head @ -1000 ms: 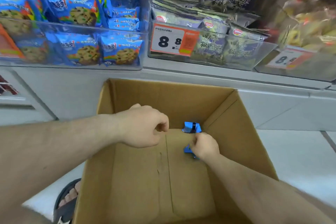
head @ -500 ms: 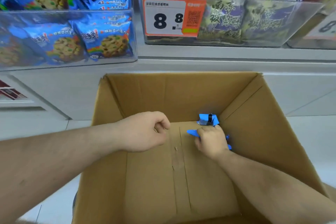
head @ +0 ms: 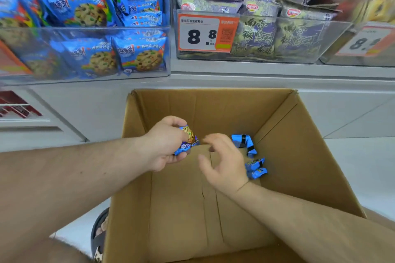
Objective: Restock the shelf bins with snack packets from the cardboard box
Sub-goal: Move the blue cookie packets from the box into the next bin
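Shelf (head: 277, 74) spans the top of the view, upper parts of its bins cut off by the frame edge. Cardboard box (head: 310, 156) sits open on the floor below it, near wall out of frame, floor of the box mostly bare. Left clear bin (head: 85, 30) holds blue cookie packets (head: 139, 55); far-left contents blurred. Middle bin (head: 331, 34) holds purple-green packets (head: 256, 36) behind an orange price tag (head: 206, 34) reading 8.8. Right bin (head: 363, 28) is motion-blurred, contents unreadable, its tag only partly legible.

Left hand (head: 166, 143) is over the box, fingers curled closed around one blue cookie packet (head: 188, 140); most of that packet is hidden in the grip. Right hand (head: 224, 162) is beside it, fingers spread loose and holding nothing, not touching the packet. Loose blue packets (head: 250, 156) lie in the box's far right corner, partly covered by the right hand; count unclear. Sandalled foot (head: 100, 232) shows at the box's left, mostly hidden by box and forearm.
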{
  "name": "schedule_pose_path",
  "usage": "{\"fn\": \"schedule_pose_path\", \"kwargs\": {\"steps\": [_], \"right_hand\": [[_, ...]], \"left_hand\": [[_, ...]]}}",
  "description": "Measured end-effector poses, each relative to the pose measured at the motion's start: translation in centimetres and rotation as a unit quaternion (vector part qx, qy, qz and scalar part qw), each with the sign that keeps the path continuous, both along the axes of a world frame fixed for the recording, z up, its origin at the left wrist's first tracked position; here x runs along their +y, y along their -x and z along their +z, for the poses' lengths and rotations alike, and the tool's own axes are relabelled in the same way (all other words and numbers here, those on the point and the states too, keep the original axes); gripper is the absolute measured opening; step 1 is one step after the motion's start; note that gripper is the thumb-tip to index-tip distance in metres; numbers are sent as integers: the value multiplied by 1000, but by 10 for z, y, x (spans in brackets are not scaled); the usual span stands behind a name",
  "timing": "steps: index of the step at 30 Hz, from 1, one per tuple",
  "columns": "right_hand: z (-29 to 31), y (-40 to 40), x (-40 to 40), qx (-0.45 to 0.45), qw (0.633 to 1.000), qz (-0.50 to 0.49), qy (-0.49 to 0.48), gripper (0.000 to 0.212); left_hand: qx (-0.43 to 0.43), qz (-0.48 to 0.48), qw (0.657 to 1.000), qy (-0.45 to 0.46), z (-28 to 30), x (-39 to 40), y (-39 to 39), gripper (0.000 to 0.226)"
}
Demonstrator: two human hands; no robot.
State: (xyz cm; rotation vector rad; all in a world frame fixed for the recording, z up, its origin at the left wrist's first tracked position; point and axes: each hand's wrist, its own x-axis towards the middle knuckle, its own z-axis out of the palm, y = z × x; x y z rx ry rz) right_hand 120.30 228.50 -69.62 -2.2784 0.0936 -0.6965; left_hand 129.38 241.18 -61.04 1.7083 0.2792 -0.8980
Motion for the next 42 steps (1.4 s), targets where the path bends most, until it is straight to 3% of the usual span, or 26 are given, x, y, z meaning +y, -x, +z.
{"fn": "schedule_pose_path", "kwargs": {"steps": [2, 5, 8, 11, 18, 22, 24, 26, 28, 31, 35, 39, 42], "right_hand": [[-21, -5, -45, 175, 977, -117, 45, 25], [-59, -4, -112, 457, 842, -141, 249, 29], [-94, 7, -142, 552, 725, -89, 402, 38], [-119, 7, -141, 564, 687, -61, 454, 41], [-138, -2, -128, 621, 689, -111, 357, 35], [-113, -6, -118, 616, 736, -174, 221, 49], [-82, -10, -110, 576, 792, -201, 39, 51], [-43, -12, -95, 500, 813, -192, -231, 49], [0, -13, -77, 420, 792, -136, -422, 49], [60, -16, -50, 329, 745, -54, -578, 24], [124, -12, -8, 316, 709, -15, -630, 9], [159, -9, 26, 354, 743, -9, -568, 32], [179, -6, 40, 331, 784, -10, -526, 45]], "left_hand": [[-6, -55, 998, -8, 0, 3, -3, 34], [-3, -136, 991, -4, 0, 6, -6, 38], [2, -185, 983, -2, -2, 10, -10, 40], [10, -201, 979, 11, -5, 14, -15, 41], [-12, -222, 975, 10, -15, 20, -20, 44], [-72, -236, 969, -11, -10, 22, -21, 46], [-102, -241, 965, -12, -1, 23, -21, 48], [-132, -243, 961, -8, 10, 25, -19, 50], [-166, -244, 955, -5, 22, 29, -15, 52], [-223, -250, 942, -14, 37, 36, -7, 54], [-275, -230, 934, -2, 63, 42, 3, 56], [-282, -245, 924, 73, 89, 48, 12, 64], [-307, -241, 915, 101, 99, 56, 13, 60]]}}
